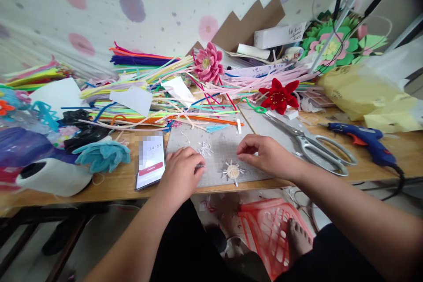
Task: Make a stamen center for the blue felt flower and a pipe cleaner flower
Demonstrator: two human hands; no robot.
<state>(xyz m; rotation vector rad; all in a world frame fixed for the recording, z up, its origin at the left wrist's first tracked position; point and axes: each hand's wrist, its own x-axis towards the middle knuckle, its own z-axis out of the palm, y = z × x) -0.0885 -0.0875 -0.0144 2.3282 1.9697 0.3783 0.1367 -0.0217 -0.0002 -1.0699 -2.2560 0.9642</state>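
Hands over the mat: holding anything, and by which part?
Cannot be told: left hand and right hand curl inward; the spoked disc lies free between them.

We rest our left hand (181, 172) and right hand (264, 155), fingers curled, on the grey mat (214, 141) at the front edge of the table (115, 183). A small spoked disc (233, 171) lies between them. A phone (150, 161) lies just left of the mat, and scissors (310, 143) lie to its right.

A small tan disc (233, 171) ringed with short white spokes lay flat on the grey mat (218, 139), near loose white scraps (205, 148).
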